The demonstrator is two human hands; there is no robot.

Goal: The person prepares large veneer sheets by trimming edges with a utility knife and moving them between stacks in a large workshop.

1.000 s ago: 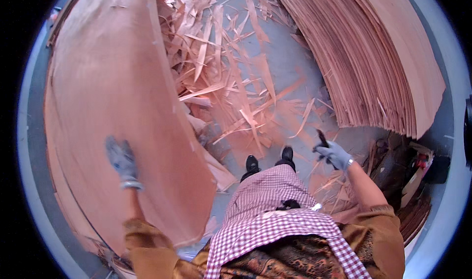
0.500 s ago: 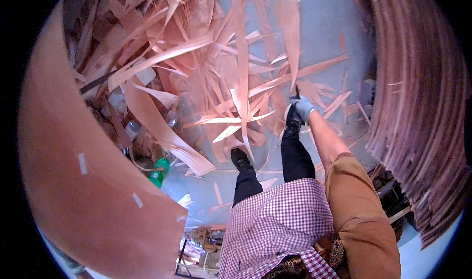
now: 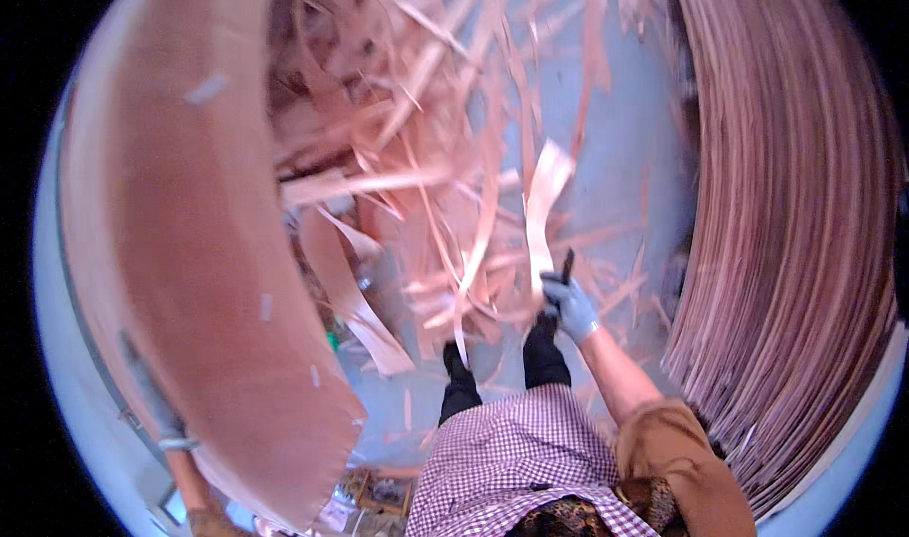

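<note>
Left hand (image 3: 147, 385): it came back into view, at the left edge of the tan sheet; its fingers were too blurry to tell wide or narrow.
Right hand (image 3: 570, 310): its fingers were closed around a dark tool (image 3: 568, 266).
Pale strip (image 3: 546, 201): it newly showed just beyond the right hand, its near end at the fingers, so it was probably held, a piece apart from the sheet.
Strip's way: long from near to far, far end leaning right.
Tan sheet (image 3: 204, 253): on the left, long from near to far.

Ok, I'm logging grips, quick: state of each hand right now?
Left hand: blurred by the large sheet; open or closed, cannot be told.
Right hand: closed on a dark tool, apparently with a pale strip.
</note>
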